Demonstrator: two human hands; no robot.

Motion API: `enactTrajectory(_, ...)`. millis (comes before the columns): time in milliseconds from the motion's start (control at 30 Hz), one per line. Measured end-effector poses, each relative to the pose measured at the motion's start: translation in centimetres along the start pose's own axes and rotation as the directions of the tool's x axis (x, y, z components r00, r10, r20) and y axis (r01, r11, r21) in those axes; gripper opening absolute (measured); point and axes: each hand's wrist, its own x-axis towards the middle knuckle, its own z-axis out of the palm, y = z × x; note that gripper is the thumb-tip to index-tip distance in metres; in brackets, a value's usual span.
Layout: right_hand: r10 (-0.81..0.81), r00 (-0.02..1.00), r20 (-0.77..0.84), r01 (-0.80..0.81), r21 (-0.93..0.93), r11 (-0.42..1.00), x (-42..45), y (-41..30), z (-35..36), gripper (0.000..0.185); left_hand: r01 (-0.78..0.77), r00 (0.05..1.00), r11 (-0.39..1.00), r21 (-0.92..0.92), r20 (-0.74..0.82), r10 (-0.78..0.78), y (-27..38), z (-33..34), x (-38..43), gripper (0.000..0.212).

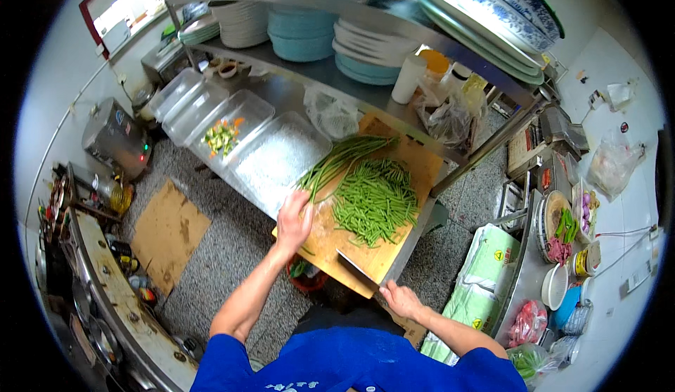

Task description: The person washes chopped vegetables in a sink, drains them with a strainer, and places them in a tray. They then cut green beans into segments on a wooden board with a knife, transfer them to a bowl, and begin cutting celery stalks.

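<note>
My right hand (402, 299) grips the handle of a kitchen knife (358, 269), its blade angled over the near corner of a wooden cutting board (322, 241). At the board's left edge, my left hand (293, 222) closes around the near ends of a bunch of long green beans (345, 156). The bunch stretches away across the far side of the board. Beside it, a broad heap of cut green beans (375, 202) covers much of the board's middle and right. A short loose piece lies by my left wrist.
Left of the board, clear plastic tubs (285, 147) line the steel table (253, 194); one holds diced vegetables (222, 138). A shelf with stacked plates (242, 23) and bowls (300, 33) overhangs the far side. Green sacks (477, 281) lie right, beside another counter. A stove (113, 281) stands left.
</note>
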Motion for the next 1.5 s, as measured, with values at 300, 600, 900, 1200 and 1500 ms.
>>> enactTrajectory(300, 0.062, 0.997, 0.042, -0.067, 0.139, 0.988, 0.0, 1.4, 0.7, 0.042, 0.467, 0.854, 0.428, -0.774, 0.269, -0.446, 8.1, 6.9, 40.8, 0.029)
enactTrajectory(600, -0.152, 0.987, 0.046, 0.134, 0.269, 0.954, 4.4, 6.9, 1.2, 0.048, 0.593, 0.778, 0.644, -0.484, 0.137, -0.613, 5.2, 12.5, 50.7, 0.016)
enactTrajectory(900, -0.143, 0.968, 0.209, 0.083, 0.269, 0.959, 5.7, 6.6, -3.6, 0.049, 0.365, 0.841, 0.372, -0.853, 0.13, -0.526, 9.6, 11.8, 46.1, 0.029)
enactTrajectory(1200, -0.095, 0.973, 0.21, 0.049, 0.215, 0.975, 4.8, 5.2, -3.2, 0.049, 0.366, 0.89, 0.496, -0.787, 0.141, -0.433, 5.4, 0.4, 35.1, 0.042)
enactTrajectory(1500, -0.069, 0.986, 0.155, 0.051, 0.118, 0.992, 3.5, 4.1, -3.1, 0.047, 0.46, 0.827, 0.358, -0.812, 0.246, -0.505, -2.3, -9.2, 15.8, 0.042)
